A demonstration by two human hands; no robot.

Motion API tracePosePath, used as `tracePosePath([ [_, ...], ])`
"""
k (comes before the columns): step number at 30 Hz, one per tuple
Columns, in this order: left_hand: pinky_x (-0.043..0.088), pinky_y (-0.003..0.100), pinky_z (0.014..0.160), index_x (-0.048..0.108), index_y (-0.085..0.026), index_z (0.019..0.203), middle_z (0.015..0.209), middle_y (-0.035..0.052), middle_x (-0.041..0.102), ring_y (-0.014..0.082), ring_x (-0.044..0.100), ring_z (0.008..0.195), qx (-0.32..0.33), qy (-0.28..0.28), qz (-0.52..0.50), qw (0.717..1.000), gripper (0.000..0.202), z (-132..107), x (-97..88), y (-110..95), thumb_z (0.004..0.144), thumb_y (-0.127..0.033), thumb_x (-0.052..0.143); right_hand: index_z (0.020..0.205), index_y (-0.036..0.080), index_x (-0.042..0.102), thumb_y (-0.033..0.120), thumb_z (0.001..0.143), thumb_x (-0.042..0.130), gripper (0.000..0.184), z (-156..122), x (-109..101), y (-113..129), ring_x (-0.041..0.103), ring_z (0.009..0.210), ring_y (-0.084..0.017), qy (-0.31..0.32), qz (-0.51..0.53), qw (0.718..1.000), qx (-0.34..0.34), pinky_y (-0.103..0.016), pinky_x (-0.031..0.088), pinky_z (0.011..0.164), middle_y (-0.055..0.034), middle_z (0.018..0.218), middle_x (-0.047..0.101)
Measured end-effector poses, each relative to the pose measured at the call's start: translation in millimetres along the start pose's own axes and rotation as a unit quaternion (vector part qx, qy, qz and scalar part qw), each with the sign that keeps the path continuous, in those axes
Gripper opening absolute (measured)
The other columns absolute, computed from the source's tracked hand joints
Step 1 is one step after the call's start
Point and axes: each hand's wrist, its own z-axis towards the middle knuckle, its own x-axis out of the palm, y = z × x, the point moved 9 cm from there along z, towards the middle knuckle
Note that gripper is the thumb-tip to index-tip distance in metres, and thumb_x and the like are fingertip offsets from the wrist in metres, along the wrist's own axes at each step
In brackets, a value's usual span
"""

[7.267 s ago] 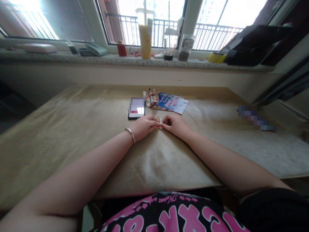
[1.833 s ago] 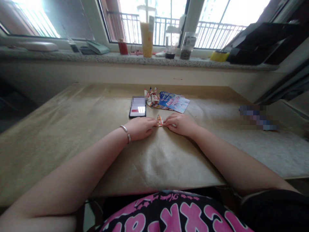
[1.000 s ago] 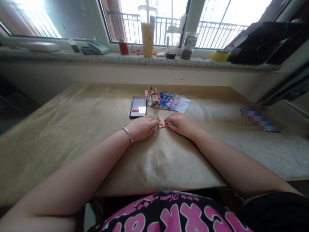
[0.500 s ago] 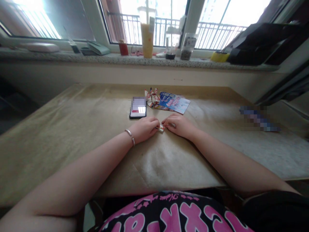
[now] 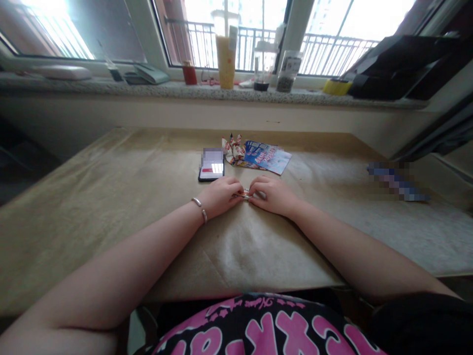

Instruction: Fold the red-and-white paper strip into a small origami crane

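Left hand (image 5: 219, 195) and right hand (image 5: 272, 194) meet fingertip to fingertip, both pinching a small folded paper (image 5: 244, 195) low against the brown table cover (image 5: 111, 197), just in front of the phone (image 5: 211, 165) and blue leaflets (image 5: 266, 158)

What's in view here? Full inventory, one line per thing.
small folded paper: 1, red-and-white, on the table, pinched between both hands
folded paper pile: count unclear, red-and-white, right of the phone's far end
printed sheets: at least 2, blue, right of the pile
phone: 1, black, screen lit, just beyond the left hand
table: 1, covered in brown paper
tall cup: 1, orange drink, windowsill
can: 1, red, windowsill, left of the cup
jar: 1, clear, windowsill, right of the cup
bracelet: 1, silver, left wrist
left hand: 1, pinching the paper
right hand: 1, pinching the paper
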Motion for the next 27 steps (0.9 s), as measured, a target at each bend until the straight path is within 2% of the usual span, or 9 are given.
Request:
tracePosePath([
  [13,0.045,0.028,0.074,0.058,-0.017,0.091,0.090,0.0033,0.059,0.0160,0.055,0.082,-0.059,-0.004,-0.052,0.997,0.018,0.1,1.3,12.9,0.078,-0.030,0.059,0.074,0.018,0.061,0.020,0.077,0.055,0.007,2.9,2.2,-15.4,0.057,0.082,-0.015,-0.039,0.039,0.995,0.078,-0.028,0.044,0.075,-0.0052,0.085,0.065],
  [18,0.044,0.025,0.070,0.058,-0.018,0.089,0.087,0.0014,0.058,0.0140,0.055,0.078,-0.063,0.007,-0.090,0.994,0.017,1.6,2.2,13.8,0.077,-0.030,0.062,0.074,0.019,0.064,0.023,0.074,0.059,0.006,0.4,4.4,-26.8,0.055,0.069,-0.013,-0.049,0.036,0.991,0.119,-0.025,0.042,0.064,-0.0023,0.074,0.063],
  [24,0.045,0.026,0.071,0.057,-0.018,0.092,0.087,0.0013,0.059,0.0143,0.054,0.080,-0.055,0.004,-0.102,0.993,0.018,1.8,3.0,13.5,0.076,-0.024,0.063,0.089,0.018,0.062,0.022,0.072,0.061,0.018,-0.5,6.0,-29.1,0.051,0.060,-0.010,-0.070,0.080,0.987,0.122,-0.023,0.039,0.059,0.0001,0.073,0.062],
  [27,0.045,0.026,0.071,0.056,-0.018,0.093,0.087,0.0009,0.059,0.0144,0.055,0.080,-0.060,-0.003,-0.113,0.992,0.022,1.0,3.3,14.6,0.073,-0.022,0.064,0.086,0.018,0.065,0.023,0.072,0.061,0.015,0.8,7.1,-25.3,0.050,0.060,-0.010,-0.051,0.081,0.989,0.113,-0.023,0.038,0.058,0.0005,0.068,0.062],
])
